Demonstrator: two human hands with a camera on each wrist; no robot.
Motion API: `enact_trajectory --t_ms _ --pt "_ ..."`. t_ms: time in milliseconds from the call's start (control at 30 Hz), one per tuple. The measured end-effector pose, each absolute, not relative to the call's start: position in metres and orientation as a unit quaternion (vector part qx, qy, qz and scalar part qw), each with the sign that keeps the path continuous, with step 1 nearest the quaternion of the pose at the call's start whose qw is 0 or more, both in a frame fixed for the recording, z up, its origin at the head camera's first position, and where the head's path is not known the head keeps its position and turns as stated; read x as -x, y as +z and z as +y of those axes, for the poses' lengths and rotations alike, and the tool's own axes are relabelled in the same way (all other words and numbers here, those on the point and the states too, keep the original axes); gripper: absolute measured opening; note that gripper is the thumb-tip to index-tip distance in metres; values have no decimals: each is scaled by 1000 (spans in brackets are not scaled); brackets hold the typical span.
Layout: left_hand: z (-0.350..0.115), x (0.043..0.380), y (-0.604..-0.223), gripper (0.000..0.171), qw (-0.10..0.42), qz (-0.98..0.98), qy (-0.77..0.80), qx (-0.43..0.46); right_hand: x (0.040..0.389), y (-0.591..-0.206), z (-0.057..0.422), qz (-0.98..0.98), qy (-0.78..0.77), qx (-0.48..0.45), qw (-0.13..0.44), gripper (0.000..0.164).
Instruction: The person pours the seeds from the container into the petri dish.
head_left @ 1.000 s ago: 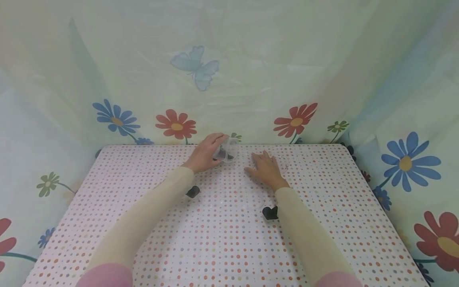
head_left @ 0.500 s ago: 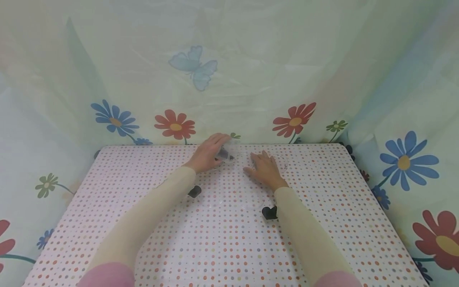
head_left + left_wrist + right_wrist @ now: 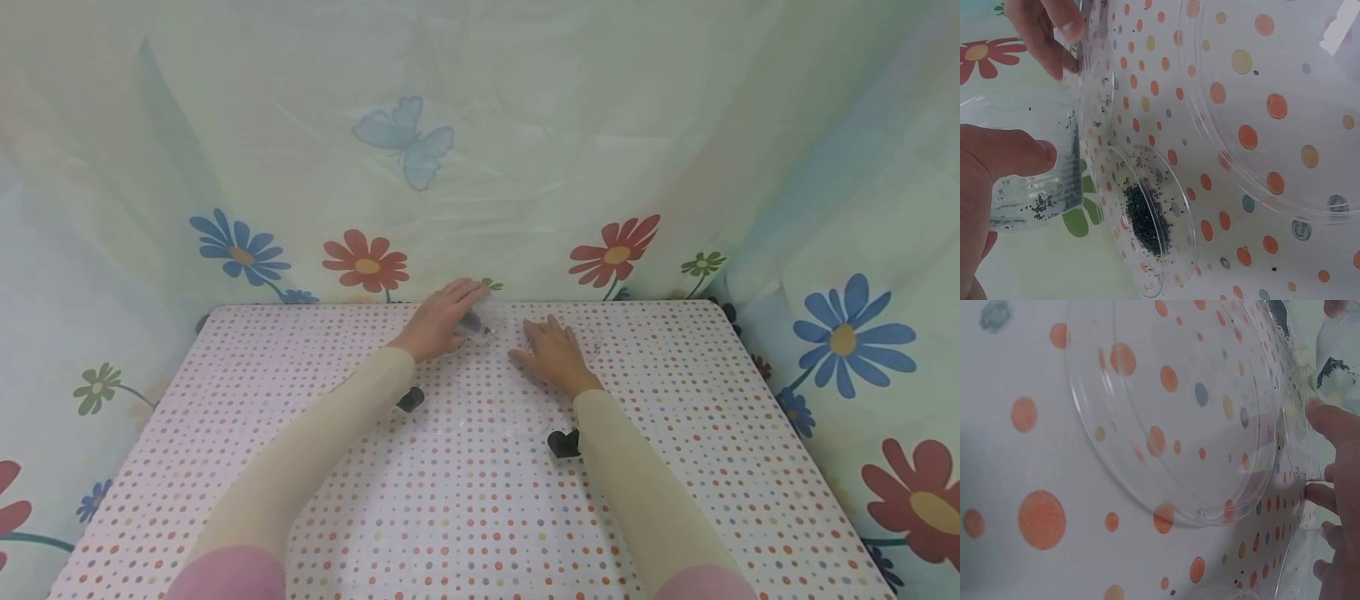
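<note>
In my left hand (image 3: 438,321) I grip a clear plastic cup (image 3: 1035,194), tipped on its side near the table's back edge. Small black grains lie along the cup's inner wall. Below and beside it stands a clear shallow dish (image 3: 1175,262) with a heap of black grains (image 3: 1144,219). My right hand (image 3: 557,354) is at the back of the table, fingers spread, beside another clear dish (image 3: 1297,434) with the fingertips at its rim. How firmly they touch it I cannot tell. Some black grains (image 3: 1105,94) are in that second dish.
A large clear round dish (image 3: 1172,412) sits nearer me. Two black heart-shaped pieces (image 3: 410,399) lie on the dotted tablecloth (image 3: 465,517); the right piece (image 3: 564,444) is partly behind my right sleeve. A few loose grains dot the cloth. A flowered curtain (image 3: 495,150) hangs behind the table.
The cup in my left hand has tipped further over, and that hand has shifted slightly to the right. My right hand has hardly moved.
</note>
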State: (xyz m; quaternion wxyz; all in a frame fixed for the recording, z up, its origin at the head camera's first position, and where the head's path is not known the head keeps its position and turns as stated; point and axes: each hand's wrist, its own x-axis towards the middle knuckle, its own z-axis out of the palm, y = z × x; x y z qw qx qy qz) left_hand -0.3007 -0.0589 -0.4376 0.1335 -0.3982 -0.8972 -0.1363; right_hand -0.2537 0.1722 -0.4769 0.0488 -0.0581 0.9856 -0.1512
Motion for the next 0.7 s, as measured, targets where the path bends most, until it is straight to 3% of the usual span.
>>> enact_trajectory --t_ms 700 --pt "-46 298 -435 76 155 -877 -108 441 255 -476 172 985 -153 58 60 75"
